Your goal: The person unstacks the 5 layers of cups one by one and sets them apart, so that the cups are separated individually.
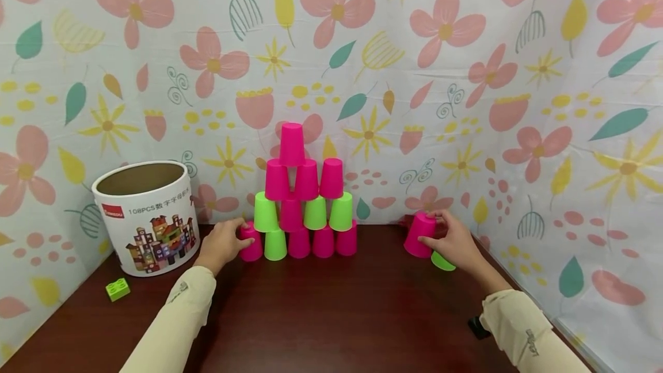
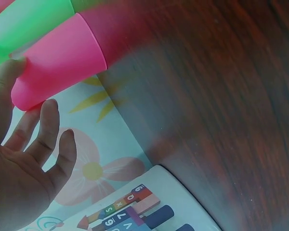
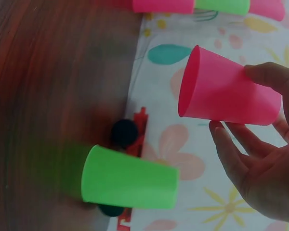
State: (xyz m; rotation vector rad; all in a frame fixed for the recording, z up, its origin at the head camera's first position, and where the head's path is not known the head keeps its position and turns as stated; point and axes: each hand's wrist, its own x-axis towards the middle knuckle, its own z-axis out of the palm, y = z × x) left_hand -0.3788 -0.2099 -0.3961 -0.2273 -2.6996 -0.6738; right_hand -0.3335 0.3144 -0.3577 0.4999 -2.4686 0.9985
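Observation:
My left hand (image 1: 221, 244) pinches the upper end of an upside-down pink cup (image 1: 251, 243) at the left end of a cup pyramid's bottom row. In the left wrist view that pink cup (image 2: 60, 62) stands with its rim on the table. My right hand (image 1: 453, 240) holds another upside-down pink cup (image 1: 420, 236) between thumb and fingers, off the table. Beside it an upside-down green cup (image 3: 130, 178) stands on the table. The pyramid has several pink and green cups in its lower rows, three pink cups (image 1: 307, 179) above them, and one pink cup (image 1: 292, 144) on top.
A white printed bucket (image 1: 147, 223) stands left of my left hand, with a green toy brick (image 1: 118, 289) in front. A red piece with dark wheels (image 3: 124, 133) lies behind the green cup. Floral cloth (image 1: 362, 45) borders the table (image 1: 331, 315).

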